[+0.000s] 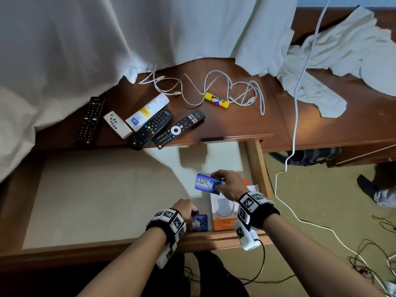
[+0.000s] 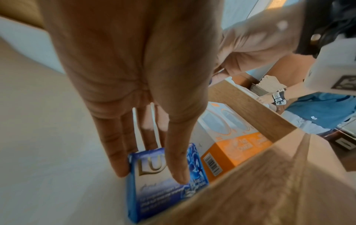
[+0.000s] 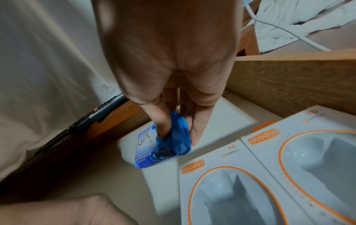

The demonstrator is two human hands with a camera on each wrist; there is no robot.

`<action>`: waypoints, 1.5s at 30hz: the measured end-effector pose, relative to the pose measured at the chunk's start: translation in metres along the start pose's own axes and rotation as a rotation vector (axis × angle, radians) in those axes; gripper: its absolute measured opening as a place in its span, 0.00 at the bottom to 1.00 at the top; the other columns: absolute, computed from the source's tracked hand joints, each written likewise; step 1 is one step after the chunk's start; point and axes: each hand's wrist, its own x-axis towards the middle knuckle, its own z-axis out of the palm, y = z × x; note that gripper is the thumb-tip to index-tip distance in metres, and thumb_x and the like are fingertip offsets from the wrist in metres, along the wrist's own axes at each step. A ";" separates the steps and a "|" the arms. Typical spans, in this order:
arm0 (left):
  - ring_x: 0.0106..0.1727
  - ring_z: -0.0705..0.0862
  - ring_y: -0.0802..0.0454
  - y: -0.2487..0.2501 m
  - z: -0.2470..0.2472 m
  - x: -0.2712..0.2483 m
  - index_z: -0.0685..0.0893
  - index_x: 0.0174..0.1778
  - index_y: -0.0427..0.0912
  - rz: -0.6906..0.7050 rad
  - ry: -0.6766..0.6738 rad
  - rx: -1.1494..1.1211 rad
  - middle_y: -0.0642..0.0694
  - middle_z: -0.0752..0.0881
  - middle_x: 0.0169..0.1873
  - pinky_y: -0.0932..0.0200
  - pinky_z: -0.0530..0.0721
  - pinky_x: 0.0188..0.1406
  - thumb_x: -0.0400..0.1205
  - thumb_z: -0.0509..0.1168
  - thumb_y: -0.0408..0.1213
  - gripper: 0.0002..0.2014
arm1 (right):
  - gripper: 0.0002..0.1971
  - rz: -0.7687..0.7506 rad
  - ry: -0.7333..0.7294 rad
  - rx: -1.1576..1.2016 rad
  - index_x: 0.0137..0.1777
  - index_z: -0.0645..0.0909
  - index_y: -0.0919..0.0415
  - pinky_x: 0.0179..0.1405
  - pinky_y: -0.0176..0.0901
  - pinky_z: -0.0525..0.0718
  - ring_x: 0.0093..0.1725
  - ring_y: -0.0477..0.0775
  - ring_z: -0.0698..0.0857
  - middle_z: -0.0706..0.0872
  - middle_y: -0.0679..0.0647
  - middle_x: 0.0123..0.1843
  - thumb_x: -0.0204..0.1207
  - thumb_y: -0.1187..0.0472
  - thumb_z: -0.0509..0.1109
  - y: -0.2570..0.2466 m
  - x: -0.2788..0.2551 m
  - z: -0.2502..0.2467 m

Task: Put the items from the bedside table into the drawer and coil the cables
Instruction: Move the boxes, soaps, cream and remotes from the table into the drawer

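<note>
Head view: remotes (image 1: 150, 127), tube (image 1: 147, 111), cables (image 1: 214, 88) crowd the bedside table (image 1: 235, 125).

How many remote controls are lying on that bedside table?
4, all at the table's left end: a black remote by the bedsheet, a small white remote, a rounded black remote and a slim black remote rightmost. The bedsheet may hide more.

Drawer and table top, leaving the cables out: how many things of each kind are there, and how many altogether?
Remote controls: 4
Soap bars: 2
Charger boxes: 2
Cream tube: 1
Glue stick: 1
Total: 10
</note>
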 end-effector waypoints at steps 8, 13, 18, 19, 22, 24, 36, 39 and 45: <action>0.54 0.89 0.45 -0.025 0.003 -0.007 0.90 0.53 0.43 -0.238 0.133 -0.056 0.43 0.90 0.53 0.56 0.86 0.55 0.68 0.78 0.42 0.18 | 0.17 -0.129 -0.027 -0.210 0.63 0.84 0.52 0.64 0.48 0.75 0.63 0.57 0.80 0.88 0.55 0.58 0.75 0.62 0.68 -0.008 0.010 0.025; 0.53 0.90 0.41 -0.027 0.009 -0.007 0.86 0.57 0.34 -0.318 0.062 -0.094 0.36 0.89 0.54 0.51 0.88 0.55 0.71 0.74 0.38 0.19 | 0.18 -0.205 -0.115 -0.418 0.64 0.83 0.47 0.60 0.55 0.66 0.66 0.58 0.72 0.87 0.54 0.56 0.75 0.62 0.66 -0.012 0.015 0.048; 0.55 0.88 0.42 -0.028 0.016 -0.003 0.85 0.51 0.38 -0.345 0.057 -0.105 0.38 0.88 0.55 0.54 0.86 0.56 0.72 0.75 0.46 0.18 | 0.19 -0.266 -0.117 -0.553 0.65 0.82 0.48 0.58 0.53 0.62 0.65 0.56 0.71 0.84 0.56 0.56 0.75 0.62 0.66 -0.011 0.015 0.056; 0.57 0.87 0.42 -0.029 0.018 -0.002 0.86 0.54 0.38 -0.356 0.062 -0.096 0.39 0.87 0.57 0.54 0.85 0.57 0.71 0.75 0.46 0.20 | 0.19 -0.268 -0.124 -0.583 0.65 0.81 0.49 0.58 0.53 0.61 0.65 0.57 0.71 0.83 0.57 0.56 0.76 0.63 0.66 -0.011 0.015 0.056; 0.59 0.87 0.41 -0.025 0.019 -0.001 0.86 0.60 0.38 -0.348 0.035 -0.065 0.38 0.87 0.59 0.54 0.85 0.59 0.70 0.76 0.39 0.23 | 0.17 -0.261 -0.168 -0.716 0.60 0.82 0.52 0.61 0.58 0.61 0.65 0.60 0.71 0.84 0.57 0.52 0.73 0.67 0.66 -0.011 0.016 0.058; 0.58 0.87 0.40 -0.021 0.018 -0.002 0.86 0.61 0.38 -0.331 0.013 -0.042 0.38 0.88 0.58 0.55 0.86 0.57 0.70 0.76 0.38 0.22 | 0.17 -0.285 -0.196 -0.868 0.58 0.82 0.53 0.63 0.63 0.62 0.67 0.61 0.71 0.86 0.54 0.52 0.71 0.68 0.68 -0.010 0.015 0.059; 0.59 0.86 0.39 -0.008 0.018 -0.002 0.85 0.59 0.36 -0.311 0.063 -0.020 0.36 0.87 0.59 0.53 0.84 0.57 0.75 0.71 0.37 0.18 | 0.16 -0.321 -0.275 -1.030 0.63 0.83 0.46 0.68 0.72 0.59 0.71 0.62 0.68 0.85 0.48 0.61 0.77 0.60 0.68 0.011 0.011 0.060; 0.60 0.86 0.40 -0.002 0.020 -0.003 0.82 0.61 0.36 -0.303 0.071 -0.002 0.37 0.85 0.60 0.54 0.83 0.56 0.77 0.70 0.39 0.18 | 0.14 -0.336 -0.291 -0.990 0.64 0.82 0.49 0.71 0.76 0.53 0.72 0.63 0.68 0.84 0.49 0.62 0.81 0.52 0.65 0.015 0.009 0.060; 0.57 0.86 0.39 0.000 0.021 -0.007 0.83 0.58 0.35 -0.294 0.067 -0.020 0.37 0.86 0.58 0.54 0.83 0.54 0.79 0.67 0.37 0.14 | 0.11 -0.315 -0.276 -1.050 0.59 0.83 0.56 0.72 0.81 0.50 0.72 0.63 0.69 0.86 0.52 0.59 0.78 0.57 0.68 0.012 0.006 0.062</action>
